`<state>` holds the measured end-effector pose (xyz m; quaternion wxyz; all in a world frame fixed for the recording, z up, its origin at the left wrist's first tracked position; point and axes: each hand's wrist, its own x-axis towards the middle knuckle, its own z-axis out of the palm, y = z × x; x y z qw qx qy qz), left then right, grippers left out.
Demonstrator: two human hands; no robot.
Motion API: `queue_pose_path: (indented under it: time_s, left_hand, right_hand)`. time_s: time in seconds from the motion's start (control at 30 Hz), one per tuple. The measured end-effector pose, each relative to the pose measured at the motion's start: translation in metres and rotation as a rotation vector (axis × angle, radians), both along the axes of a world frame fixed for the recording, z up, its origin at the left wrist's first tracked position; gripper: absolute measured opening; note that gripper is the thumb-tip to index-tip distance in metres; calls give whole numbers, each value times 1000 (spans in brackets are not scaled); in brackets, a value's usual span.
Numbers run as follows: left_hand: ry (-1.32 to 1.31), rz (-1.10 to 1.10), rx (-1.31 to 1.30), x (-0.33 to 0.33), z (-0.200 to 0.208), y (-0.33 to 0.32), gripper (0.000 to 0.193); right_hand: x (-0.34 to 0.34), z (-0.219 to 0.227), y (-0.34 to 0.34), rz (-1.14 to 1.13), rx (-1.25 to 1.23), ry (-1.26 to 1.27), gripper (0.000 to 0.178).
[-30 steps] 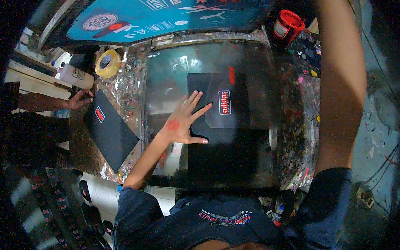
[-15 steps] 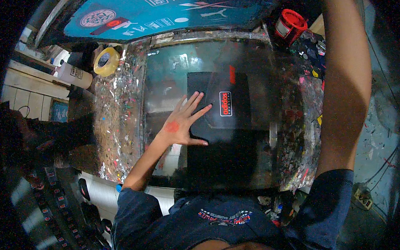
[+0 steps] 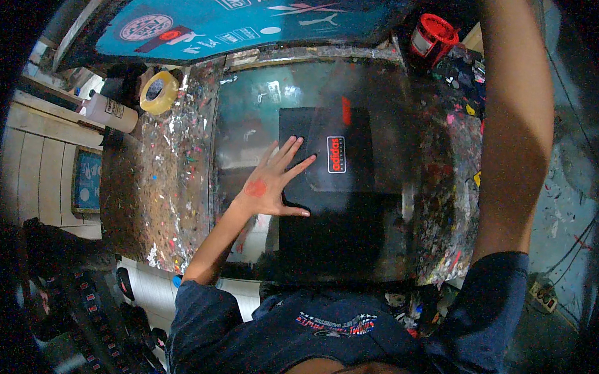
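Observation:
My left hand (image 3: 266, 186) lies flat with fingers spread, its fingertips and thumb on the left edge of a black sheet of material (image 3: 337, 228). That sheet rests on a glossy glass-like plate (image 3: 248, 142) set on the worktable. A red-and-white printed label design (image 3: 337, 155) sits on the sheet, right of my fingertips. Above it, a small red mark (image 3: 346, 111) shows near the sheet's far edge. My right arm (image 3: 519, 129) reaches up along the right side and leaves the picture at the top, so my right hand is out of sight.
A printing screen (image 3: 216, 29) with blue mesh and pale stencil designs stands tilted up at the far side. A red paint tub (image 3: 433, 40) is at the far right. Yellow tape (image 3: 159, 92) and a pale bottle (image 3: 111, 112) lie at left. Paint crusts the table (image 3: 174, 176).
A dark shape at the left edge, probably another person's arm, has shifted away, uncovering a small blue framed panel and white boards. My left hand keeps its place on the black sheet.

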<state>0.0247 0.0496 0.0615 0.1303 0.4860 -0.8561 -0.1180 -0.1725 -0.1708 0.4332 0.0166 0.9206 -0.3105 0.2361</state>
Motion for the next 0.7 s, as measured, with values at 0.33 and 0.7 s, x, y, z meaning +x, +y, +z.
queue_pose_path:
  time_s: [0.33,0.7]
  left_hand:
    - [0,-4,-11,3,-3,1,118]
    - [21,2,-23,1,0,2,115]
  right_hand:
    - [1,-1,2,9,24,-6,80]
    - [1,0,1,36,53,-11,74]
